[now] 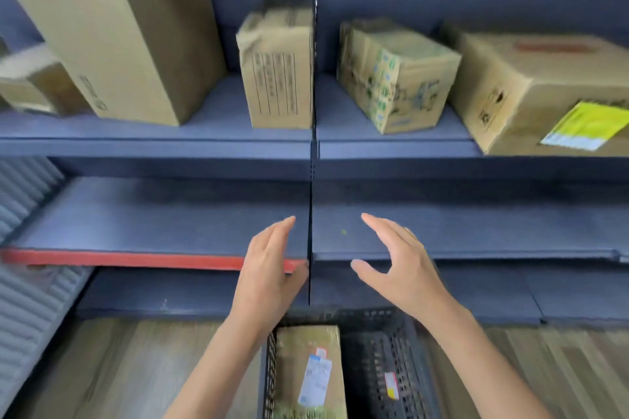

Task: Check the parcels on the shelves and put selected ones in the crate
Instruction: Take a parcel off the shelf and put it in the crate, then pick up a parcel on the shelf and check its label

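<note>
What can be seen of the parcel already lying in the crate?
The parcel is a long brown cardboard box wrapped in shiny clear tape, with greenish print near its ends. It lies flat along the left side of the black mesh crate, against its left wall. A white shipping label with blue and red marks sits on its top face. Neither hand touches it; its near end runs out of frame.

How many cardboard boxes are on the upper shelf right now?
5. Small box at far left, tall box beside it, upright box by the centre post, taped box right of the post, large box at far right. Others may sit outside the frame.
</note>
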Action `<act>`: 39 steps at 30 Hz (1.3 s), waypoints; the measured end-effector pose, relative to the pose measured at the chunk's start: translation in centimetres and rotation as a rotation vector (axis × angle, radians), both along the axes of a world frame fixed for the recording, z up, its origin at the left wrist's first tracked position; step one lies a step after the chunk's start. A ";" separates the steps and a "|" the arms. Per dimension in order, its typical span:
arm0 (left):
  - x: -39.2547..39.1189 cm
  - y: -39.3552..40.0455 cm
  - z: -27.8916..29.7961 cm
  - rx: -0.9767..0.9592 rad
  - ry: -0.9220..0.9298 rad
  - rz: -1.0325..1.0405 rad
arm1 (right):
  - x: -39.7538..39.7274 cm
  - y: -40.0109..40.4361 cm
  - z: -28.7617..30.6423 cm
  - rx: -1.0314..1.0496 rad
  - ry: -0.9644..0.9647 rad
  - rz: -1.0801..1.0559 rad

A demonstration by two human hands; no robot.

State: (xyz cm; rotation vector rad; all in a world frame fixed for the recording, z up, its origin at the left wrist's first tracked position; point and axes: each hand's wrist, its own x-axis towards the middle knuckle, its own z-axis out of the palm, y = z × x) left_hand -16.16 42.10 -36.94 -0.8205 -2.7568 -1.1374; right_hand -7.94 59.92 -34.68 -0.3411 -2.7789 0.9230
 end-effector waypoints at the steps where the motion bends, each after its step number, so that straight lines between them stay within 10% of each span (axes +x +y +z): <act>1: 0.1 -0.1 1.1 0.027 0.018 0.003 | 0.0 0.0 1.3 0.016 0.031 0.006; 21: -5.7 -2.2 27.9 0.200 0.516 0.027 | -3.2 -1.0 27.6 0.274 0.539 0.038; 39: -14.7 -1.4 41.9 0.243 0.606 0.031 | -11.0 -0.5 38.6 0.378 0.632 -0.067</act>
